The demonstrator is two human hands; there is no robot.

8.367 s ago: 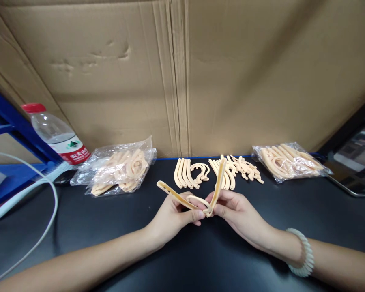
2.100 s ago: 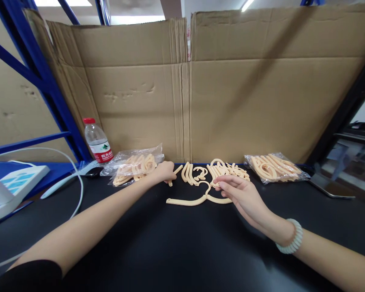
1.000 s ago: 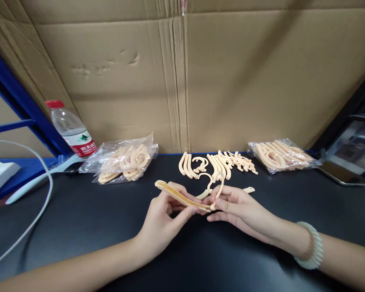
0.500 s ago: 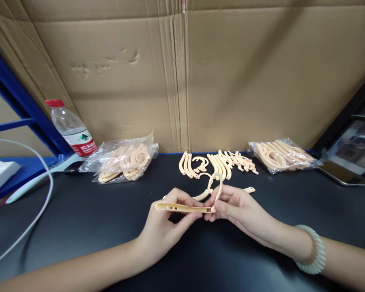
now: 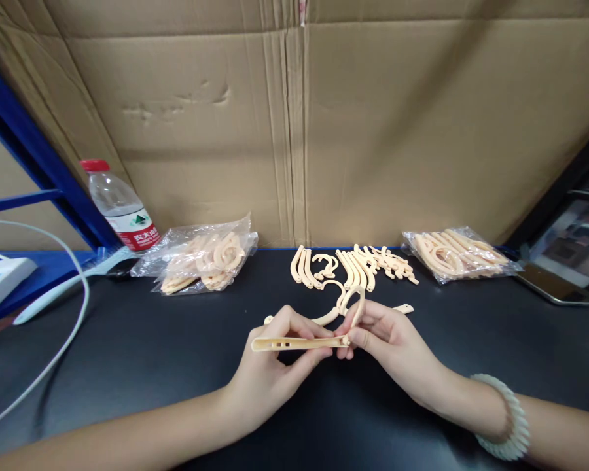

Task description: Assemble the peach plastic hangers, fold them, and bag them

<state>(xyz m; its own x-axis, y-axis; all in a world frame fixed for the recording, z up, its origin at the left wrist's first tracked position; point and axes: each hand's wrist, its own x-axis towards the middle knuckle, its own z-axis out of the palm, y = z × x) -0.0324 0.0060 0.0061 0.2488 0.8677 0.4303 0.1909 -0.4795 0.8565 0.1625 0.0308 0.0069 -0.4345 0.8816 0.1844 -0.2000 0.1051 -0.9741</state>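
Observation:
My left hand [image 5: 285, 366] pinches a beige plastic hanger arm [image 5: 294, 343], held edge-on with small slots facing me. My right hand [image 5: 383, 340] grips a curved beige hanger hook [image 5: 358, 304] by its lower end. The foot of the hook meets the right end of the arm; whether it sits inside that end I cannot tell. Behind my hands, partly covered by them, lies another hanger [image 5: 326, 319] with its hook on the black table.
Loose hanger arms [image 5: 353, 268] and small beige pieces [image 5: 395, 265] lie at the back. Clear bags of parts stand left [image 5: 201, 258] and right [image 5: 461, 252]. A water bottle [image 5: 122, 206], a white cable [image 5: 81, 314] and a phone [image 5: 554, 288] are at the sides.
The view has shifted slightly. The hook's foot and the arm's right end still meet, and both hands keep their hold.

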